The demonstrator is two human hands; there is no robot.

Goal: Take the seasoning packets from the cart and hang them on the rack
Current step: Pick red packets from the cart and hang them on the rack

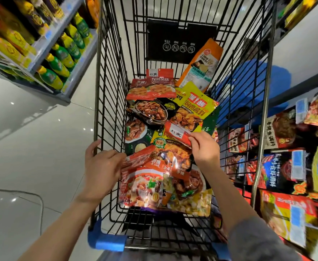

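To my far left a grey shelf unit holds rows of bottles with green labels and yellow caps, and above them darker bottles with yellow labels. Below it the pale glossy floor shows small points of reflected light. A thin grey cable curves across the floor near my left side. At far right I see something blue through the wire bars.

Count: one cart; two hands inside it; roughly ten seasoning packets in it, overlapping, exact total unclear.
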